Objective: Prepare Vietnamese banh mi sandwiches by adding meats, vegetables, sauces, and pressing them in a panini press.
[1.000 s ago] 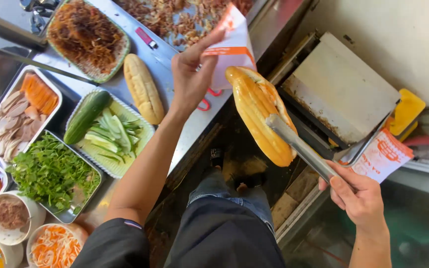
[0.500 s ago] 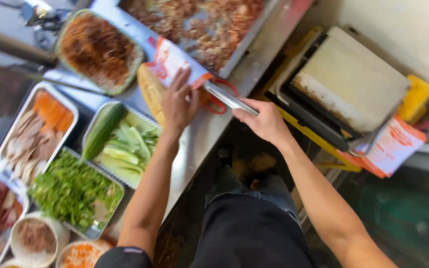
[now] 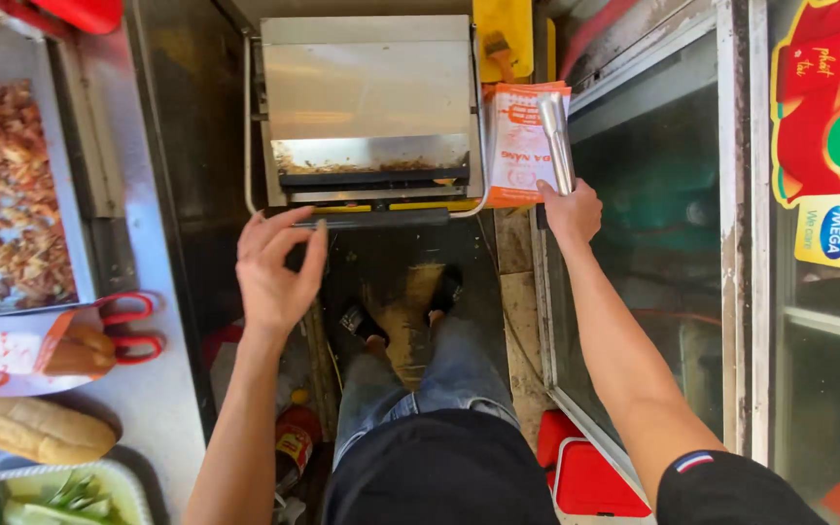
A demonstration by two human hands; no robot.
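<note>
Meat tray (image 3: 12, 185): far left on the bench (image 3: 153, 389), filled with browned shredded meat.
Wrapped sandwich (image 3: 46, 350): lies on the bench below the tray, a filled roll in an orange-and-white paper sleeve, touching red-handled scissors (image 3: 133, 326).
Plain roll (image 3: 31, 428): just below the wrapped one, bare, lying flat on the bench.
Greens tray (image 3: 41, 496): bottom left corner, holding cut green vegetables.
Left hand (image 3: 274, 272): empty, fingers spread and loosely curled, hovering just under the black handle bar (image 3: 371, 219) of the press, fingertips near it but apart.
Sandwich press (image 3: 371, 107): metal, lid closed, crumbs along its front edge, standing between the bench and the glass case (image 3: 653, 194).
Paper sleeves (image 3: 522, 141): an orange-and-white stack just right of the press.
Right hand (image 3: 571, 209): fingers clenched around the lower end of metal tongs (image 3: 556, 136), which point upward over the paper sleeves.
</note>
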